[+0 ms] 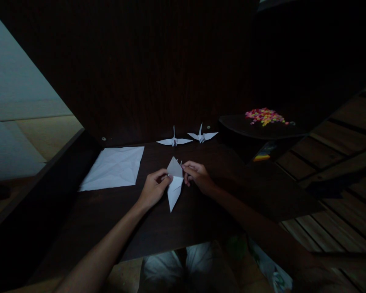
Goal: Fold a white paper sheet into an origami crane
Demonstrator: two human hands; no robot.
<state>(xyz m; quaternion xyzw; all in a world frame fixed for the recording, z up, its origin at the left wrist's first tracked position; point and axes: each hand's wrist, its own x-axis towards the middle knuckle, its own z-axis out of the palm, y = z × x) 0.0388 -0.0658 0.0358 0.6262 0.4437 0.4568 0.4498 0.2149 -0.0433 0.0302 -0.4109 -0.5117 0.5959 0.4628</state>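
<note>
Currently, the left hand [155,187] pinches the folded paper [175,188] at left; the right hand [199,176], fingers curled, pinches its right side; a creased sheet [112,167] lies left.

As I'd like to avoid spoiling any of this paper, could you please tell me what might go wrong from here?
The folded paper might crease or tear where the left hand's grip pinches its edge. The right hand's grip is close by its narrow points and could bend one. Two paper cranes sit just beyond, so a careless reach might knock them.
</note>
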